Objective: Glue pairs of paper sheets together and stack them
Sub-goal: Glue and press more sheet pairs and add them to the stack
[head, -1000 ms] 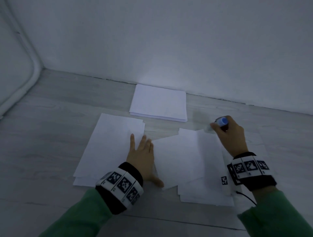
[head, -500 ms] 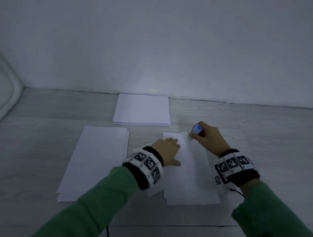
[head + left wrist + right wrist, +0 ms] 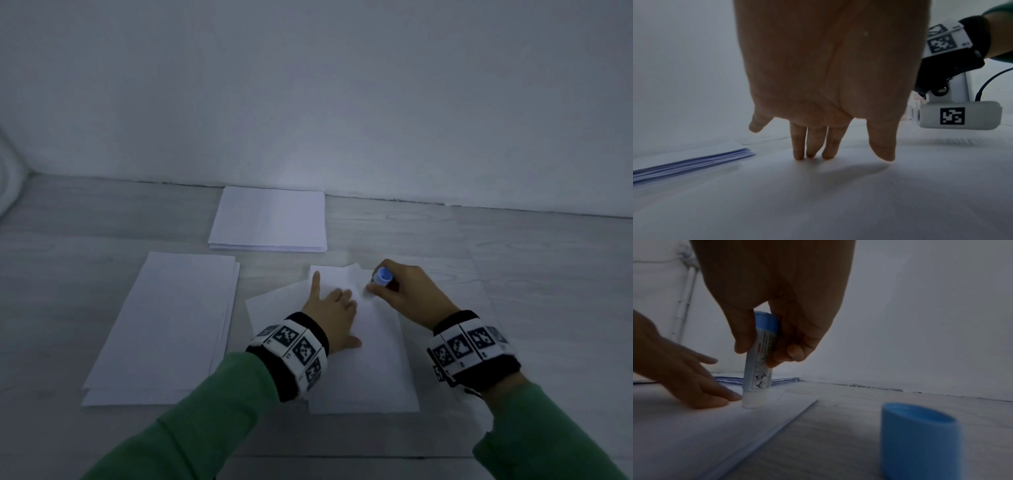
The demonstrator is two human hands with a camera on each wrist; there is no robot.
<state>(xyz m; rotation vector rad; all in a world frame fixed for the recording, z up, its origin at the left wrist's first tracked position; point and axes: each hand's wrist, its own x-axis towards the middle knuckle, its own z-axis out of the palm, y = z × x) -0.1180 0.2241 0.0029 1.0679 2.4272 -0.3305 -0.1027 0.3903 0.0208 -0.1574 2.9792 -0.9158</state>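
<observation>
Since a second ago the left hand (image 3: pixel 334 313) has crossed from the left-side pile (image 3: pixel 164 329) onto the top sheet (image 3: pixel 373 363), fingers flat and spread, pressing it down. Beyond both hands lies another stack (image 3: pixel 269 219) (near the wall). The right hand (image 3: pixel 409 294) grips the glue stick (image 3: pixel 760 360) upright, tip touching that sheet beside the left fingertips. Its blue cap (image 3: pixel 918 439) stands right of the right hand.

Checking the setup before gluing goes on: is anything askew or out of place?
Slightly: a sheet under the left hand lies skewed, jutting left of the working pile. The blue cap stands loose on the floor beside the pile. The glue stick is upright.
</observation>
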